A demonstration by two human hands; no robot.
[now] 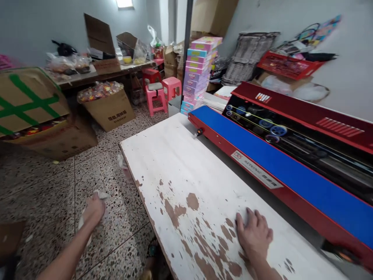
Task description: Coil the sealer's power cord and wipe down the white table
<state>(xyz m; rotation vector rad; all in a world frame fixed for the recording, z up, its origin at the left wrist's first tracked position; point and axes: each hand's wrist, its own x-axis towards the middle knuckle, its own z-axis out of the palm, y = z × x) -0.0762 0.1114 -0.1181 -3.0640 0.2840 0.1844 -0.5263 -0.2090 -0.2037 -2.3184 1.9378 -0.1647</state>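
Observation:
My left hand (94, 208) is closed around a crumpled white cloth (101, 194), held out over the speckled floor to the left of the table. Part of the cloth hangs below the wrist. With fingers spread, my right hand (255, 229) rests on the white tabletop (175, 155), whose surface is worn through to brown patches. Along the table's far right side stands a red sealing machine (253, 167) with a blue conveyor belt (262, 155). Its cover is raised, and pulleys (271, 130) and a thin yellow belt show inside.
Purple, pink and blue boxes (196, 77) are stacked behind the table. Open cartons (107, 111) with wrapped goods stand on the floor at left. Pink stools (155, 97) sit farther back, near a cluttered side table (101, 76). A dark post (187, 42) rises beside the boxes.

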